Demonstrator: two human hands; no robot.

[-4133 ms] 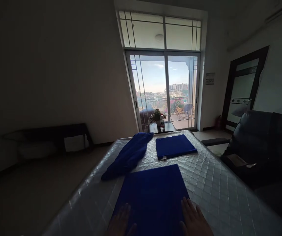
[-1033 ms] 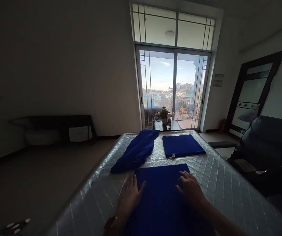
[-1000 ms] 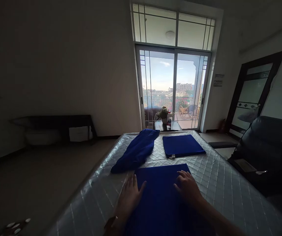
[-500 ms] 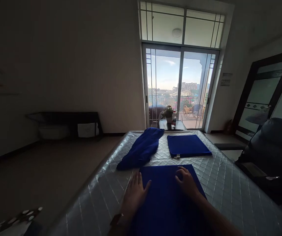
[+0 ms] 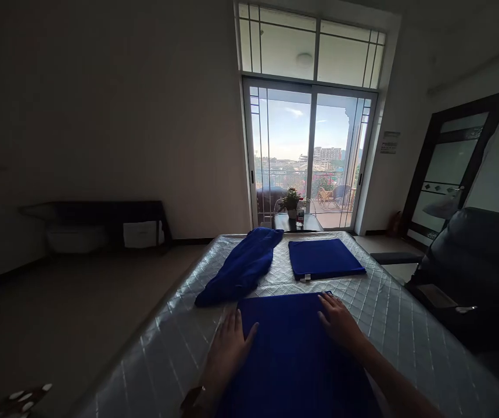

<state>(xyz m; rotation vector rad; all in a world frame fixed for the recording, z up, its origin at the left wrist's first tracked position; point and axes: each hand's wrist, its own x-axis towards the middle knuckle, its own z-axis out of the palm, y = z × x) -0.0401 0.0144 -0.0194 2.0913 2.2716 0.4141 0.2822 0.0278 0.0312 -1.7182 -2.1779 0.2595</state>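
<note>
The nearest flat blue cloth (image 5: pixel 293 360) lies on the silver quilted cover (image 5: pixel 157 360), near a rumpled blue bundle (image 5: pixel 244 264); the left hand (image 5: pixel 229 342) rests on the cloth's left edge, the right hand (image 5: pixel 340 320) at its far right corner, each grip wide, palm down

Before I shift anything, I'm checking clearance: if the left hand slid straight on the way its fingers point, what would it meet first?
Most likely the crumpled blue cloth, lying just ahead of the left hand; how wide the gap is looks unclear.
</note>
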